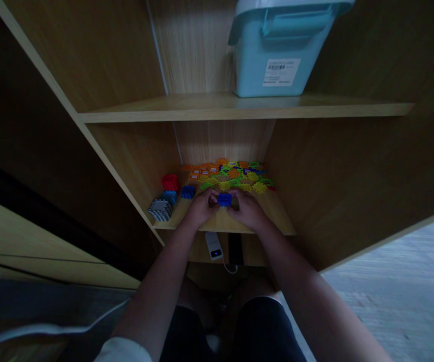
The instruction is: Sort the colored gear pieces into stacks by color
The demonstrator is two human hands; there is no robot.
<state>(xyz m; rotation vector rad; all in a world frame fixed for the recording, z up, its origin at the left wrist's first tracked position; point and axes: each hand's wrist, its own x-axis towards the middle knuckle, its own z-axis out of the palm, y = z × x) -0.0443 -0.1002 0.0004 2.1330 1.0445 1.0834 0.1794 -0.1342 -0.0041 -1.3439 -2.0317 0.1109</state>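
A stack of blue toothed plastic pieces (225, 200) sits between my two hands just above the shelf board. My left hand (204, 205) grips its left side, thumb and fingers bent around it. On the other side my right hand (247, 207) closes on its right edge. Left of my hands lies another blue stack (187, 192). Beside it stand a red stack (171, 182), a light blue stack (170, 197) and a grey stack (160, 210). Behind my hands spread loose orange gear-shaped pieces (204, 172) and green and yellow ones (252, 177).
A lidded light blue bin (277, 55) stands on the upper shelf (202, 113). Below my hands, a white power bank (213, 245) with a cable and a dark flat object (235, 248) lie on a lower board. Cabinet walls rise on both sides.
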